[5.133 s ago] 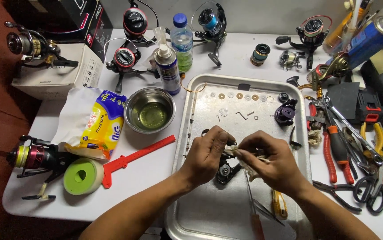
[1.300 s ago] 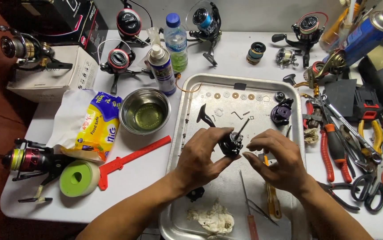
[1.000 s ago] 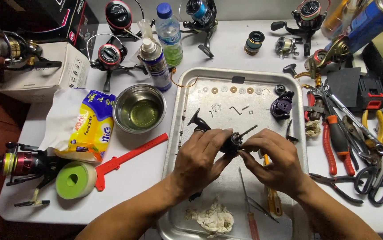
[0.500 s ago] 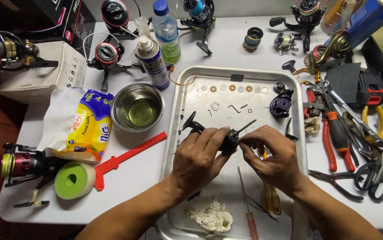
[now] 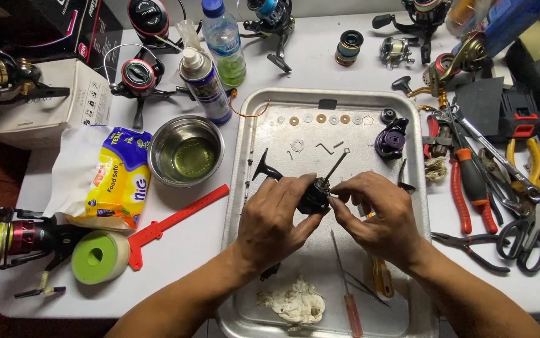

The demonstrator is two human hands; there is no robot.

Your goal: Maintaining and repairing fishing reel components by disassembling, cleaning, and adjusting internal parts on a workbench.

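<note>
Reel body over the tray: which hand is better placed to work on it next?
Right, probably. The left hand grips the reel body and steadies it above the tray. The right hand has its fingers pinched at the body's side, free for fine work.

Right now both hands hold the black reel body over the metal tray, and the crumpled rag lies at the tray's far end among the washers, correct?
Not quite. The left hand and right hand do hold the black reel body over the metal tray, but the head view shows the crumpled rag at the tray's near end; the washers lie at the far end.
</note>
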